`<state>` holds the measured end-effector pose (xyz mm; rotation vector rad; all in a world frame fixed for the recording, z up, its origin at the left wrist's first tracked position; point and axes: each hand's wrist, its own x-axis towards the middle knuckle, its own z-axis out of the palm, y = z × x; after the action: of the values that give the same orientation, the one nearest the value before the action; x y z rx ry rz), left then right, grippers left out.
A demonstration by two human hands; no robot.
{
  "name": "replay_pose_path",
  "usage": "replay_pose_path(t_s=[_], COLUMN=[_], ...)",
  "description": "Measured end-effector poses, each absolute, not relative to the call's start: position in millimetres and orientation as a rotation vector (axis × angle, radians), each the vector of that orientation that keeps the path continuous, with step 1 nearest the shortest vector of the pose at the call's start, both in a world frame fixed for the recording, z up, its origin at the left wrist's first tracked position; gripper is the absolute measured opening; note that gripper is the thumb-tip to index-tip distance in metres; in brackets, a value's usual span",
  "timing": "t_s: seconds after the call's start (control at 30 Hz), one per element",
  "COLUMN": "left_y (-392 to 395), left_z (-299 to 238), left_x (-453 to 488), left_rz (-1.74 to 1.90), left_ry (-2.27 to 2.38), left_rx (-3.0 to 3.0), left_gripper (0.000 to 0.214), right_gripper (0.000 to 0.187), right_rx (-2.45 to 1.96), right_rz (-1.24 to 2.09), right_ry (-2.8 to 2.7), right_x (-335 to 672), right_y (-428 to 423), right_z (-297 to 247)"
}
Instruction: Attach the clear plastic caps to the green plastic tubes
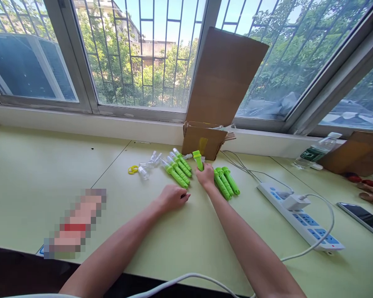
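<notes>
My right hand is closed around a green plastic tube-shaped handle, held upright with its ribbed yellow-green end on top. Just right of that hand lie 3 green handles side by side, without clear tops. To its left lies a row of several green ridged handles with clear plastic tops. My left hand rests on the table below that row, its fingers curled in and partly hidden; nothing shows in it. Loose clear plastic caps and a yellow ring-shaped piece lie beyond it to the left.
A cardboard box with a raised flap stands against the window. On the right are a white power strip with cables, a water bottle and a phone. A blurred flat item lies at the left.
</notes>
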<state>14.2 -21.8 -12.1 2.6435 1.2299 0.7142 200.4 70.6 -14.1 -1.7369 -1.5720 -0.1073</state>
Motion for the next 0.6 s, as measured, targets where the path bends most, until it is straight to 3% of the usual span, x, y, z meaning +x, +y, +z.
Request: replay_pose_path(t_s=[0.37,0.6], left_y=[-19.6,-20.4], left_z=[-8.0,-7.9], left_x=[15.6,16.0], left_rz=[0.885,1.121], left_ry=[1.528,1.57], left_rx=[2.478,2.401], left_gripper=[0.029,0.038], right_gripper=[0.023,0.022], right_rx=[-1.402,-1.333], right_rz=[0.126,0.247], right_ry=[-1.614,-1.694], right_x=[172.6,162.0], right_y=[-7.7,-35.1], right_z=[3.2,4.7])
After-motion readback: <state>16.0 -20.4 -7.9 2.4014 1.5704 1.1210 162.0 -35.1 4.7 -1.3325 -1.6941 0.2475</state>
